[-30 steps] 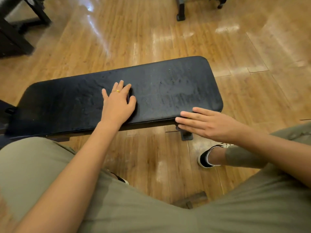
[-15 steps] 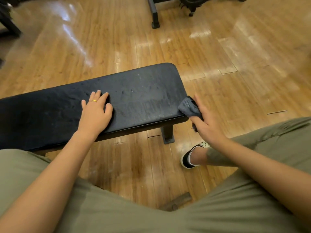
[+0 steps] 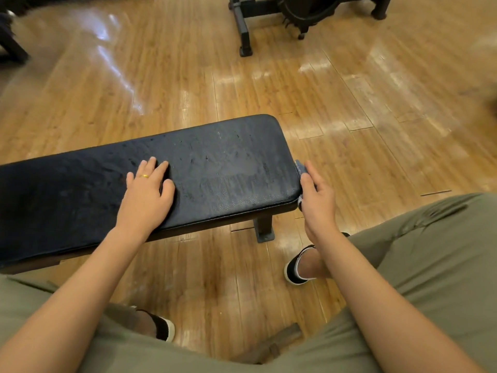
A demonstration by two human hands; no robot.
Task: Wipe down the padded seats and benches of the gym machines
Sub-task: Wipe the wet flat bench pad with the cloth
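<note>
Black padded bench (image 3: 228, 170), standing on the wooden floor (image 3: 349, 125), was pressed from above by the flat, straight-fingered left hand (image 3: 146, 195), while a grey cloth (image 3: 299, 166) was held against its right end by the nearly flat right hand (image 3: 318, 196).

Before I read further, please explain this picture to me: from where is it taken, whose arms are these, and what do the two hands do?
No robot is here. The camera sits on a person's head and looks down at their own arms. A long black padded bench stands on a wooden floor. The left hand rests flat on the pad and holds nothing. The right hand presses a small grey cloth against the end of the bench. Dark gym equipment stands farther back.
</note>
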